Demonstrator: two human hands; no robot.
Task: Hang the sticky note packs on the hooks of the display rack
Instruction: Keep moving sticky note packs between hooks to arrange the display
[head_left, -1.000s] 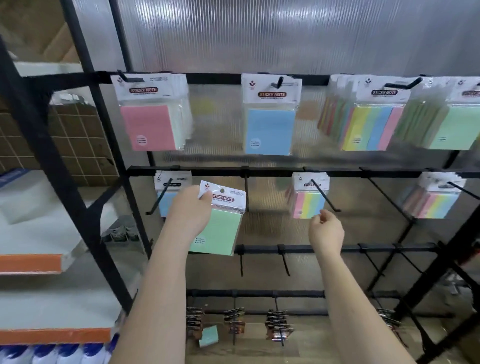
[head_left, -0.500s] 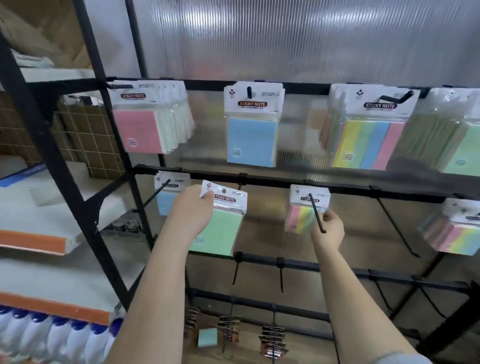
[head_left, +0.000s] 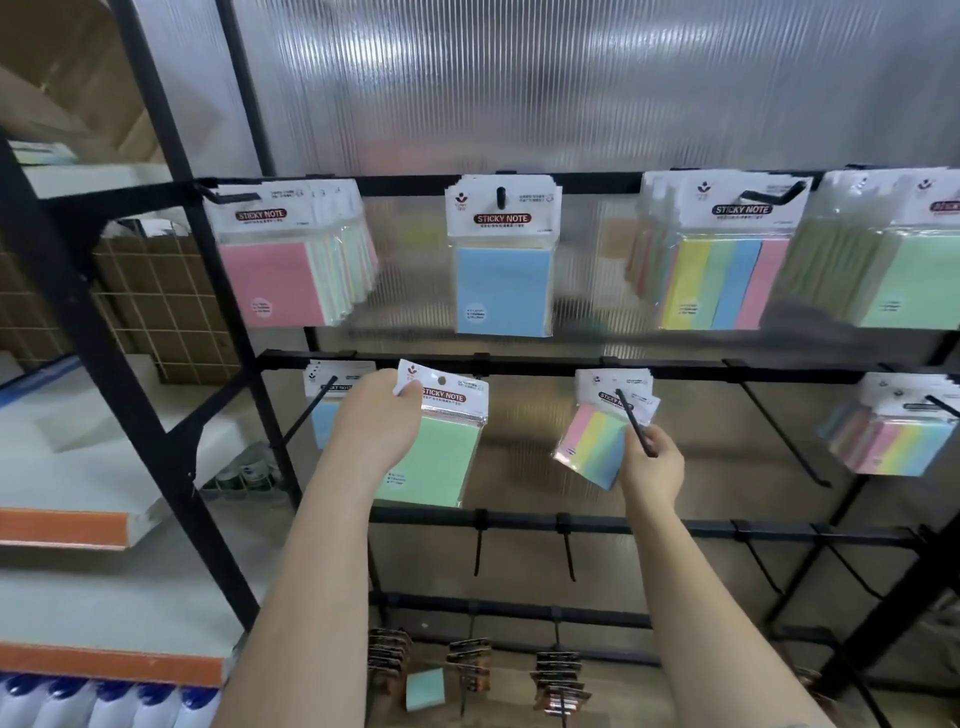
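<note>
My left hand (head_left: 376, 426) grips a green sticky note pack (head_left: 441, 447) by its white header card, holding it in front of the rack's second rail (head_left: 519, 364). My right hand (head_left: 652, 462) pinches a rainbow-striped pack (head_left: 597, 441) that hangs tilted on a black hook (head_left: 634, 426) of that rail. A blue pack (head_left: 324, 410) hangs on the hook just left of my left hand. On the top rail hang pink (head_left: 270, 275), blue (head_left: 501, 291), striped (head_left: 727, 280) and green (head_left: 904, 280) packs.
Another striped pack (head_left: 893, 441) hangs at the right of the second rail, with a bare hook (head_left: 784, 436) between. The third rail (head_left: 675, 527) carries bare hooks. Clips (head_left: 558, 675) hang on the lowest rail. White shelves (head_left: 78, 467) and bottles (head_left: 104, 701) are at left.
My right hand has taken hold of the striped pack on the hook and swung it out at a tilt. My left hand keeps the green pack in about the same place.
</note>
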